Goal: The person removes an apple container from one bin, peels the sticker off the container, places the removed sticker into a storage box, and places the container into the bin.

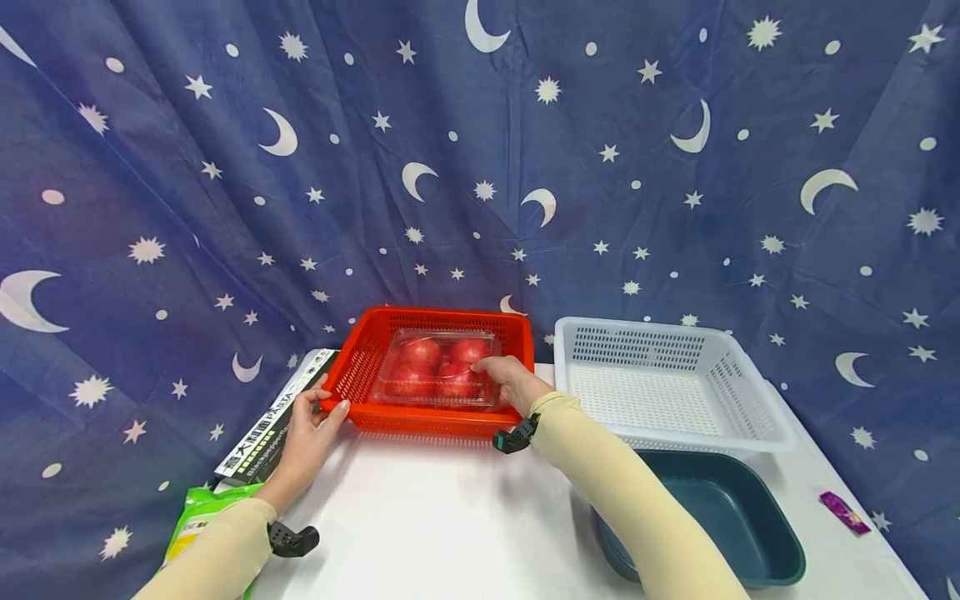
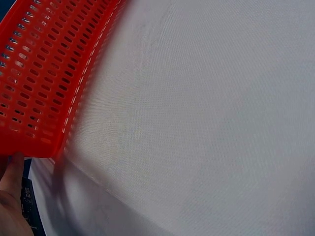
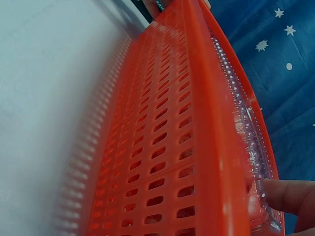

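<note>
A red plastic basket (image 1: 435, 421) with slotted walls stands on the white table, near the curtain. Inside it lies a clear plastic box (image 1: 401, 337) with several round red apples (image 1: 411, 379) showing through the lid. My left hand (image 1: 309, 437) grips the basket's near left corner, thumb on the rim; in the left wrist view only part of that hand (image 2: 11, 199) appears. Over the box's right side, my right hand (image 1: 513, 382) holds its edge. The right wrist view shows a finger (image 3: 283, 194) against the clear edge; the other fingers are largely hidden.
A white slotted basket (image 1: 637, 396) stands right of the red one, with a dark teal basin (image 1: 720, 508) before it. A small purple packet (image 1: 844, 512) lies far right. On the left are a black-and-white pasta box (image 1: 273, 425) and a green bag (image 1: 198, 508).
</note>
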The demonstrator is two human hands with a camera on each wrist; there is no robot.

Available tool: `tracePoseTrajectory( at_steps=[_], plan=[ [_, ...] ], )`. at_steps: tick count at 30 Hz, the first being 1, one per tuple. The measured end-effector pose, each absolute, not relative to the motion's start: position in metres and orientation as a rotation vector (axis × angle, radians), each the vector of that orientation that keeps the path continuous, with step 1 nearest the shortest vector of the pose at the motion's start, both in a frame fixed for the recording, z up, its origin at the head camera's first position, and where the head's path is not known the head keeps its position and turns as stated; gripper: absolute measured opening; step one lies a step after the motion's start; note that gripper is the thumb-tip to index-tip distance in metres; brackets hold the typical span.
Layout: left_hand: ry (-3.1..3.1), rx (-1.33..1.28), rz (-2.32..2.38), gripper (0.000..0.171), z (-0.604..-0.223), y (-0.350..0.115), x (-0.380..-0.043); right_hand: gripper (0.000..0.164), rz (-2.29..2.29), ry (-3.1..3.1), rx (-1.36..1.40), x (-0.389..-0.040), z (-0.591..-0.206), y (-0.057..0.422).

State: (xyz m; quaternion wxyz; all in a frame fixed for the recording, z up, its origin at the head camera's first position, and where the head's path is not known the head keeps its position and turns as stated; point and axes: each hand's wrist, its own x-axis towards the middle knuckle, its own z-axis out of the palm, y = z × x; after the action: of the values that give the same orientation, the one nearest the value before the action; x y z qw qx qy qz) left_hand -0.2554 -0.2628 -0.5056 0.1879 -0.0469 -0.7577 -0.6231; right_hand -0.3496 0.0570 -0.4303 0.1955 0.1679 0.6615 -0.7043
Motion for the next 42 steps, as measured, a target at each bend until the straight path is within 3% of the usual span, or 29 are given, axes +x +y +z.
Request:
tracePoseTrajectory(
  at_steps=[13,32,42],
  plan=[
    [-2.146,-0.141,-1.762,0.042,-0.505,-0.260,-0.255,0.055,-1.965,1.875,0.480,-0.348,-0.434,0.057],
    [-2.161,-0.137,-1.762,0.043,-0.502,-0.262,-0.256,0.026,-1.904,2.017,0.248,-0.338,-0.386,0.071],
    [-2.289,-0.125,-1.589,0.043,-0.494,-0.265,-0.254,0.062,-1.737,2.211,0.019,-0.314,-0.360,0.097]
  ],
)
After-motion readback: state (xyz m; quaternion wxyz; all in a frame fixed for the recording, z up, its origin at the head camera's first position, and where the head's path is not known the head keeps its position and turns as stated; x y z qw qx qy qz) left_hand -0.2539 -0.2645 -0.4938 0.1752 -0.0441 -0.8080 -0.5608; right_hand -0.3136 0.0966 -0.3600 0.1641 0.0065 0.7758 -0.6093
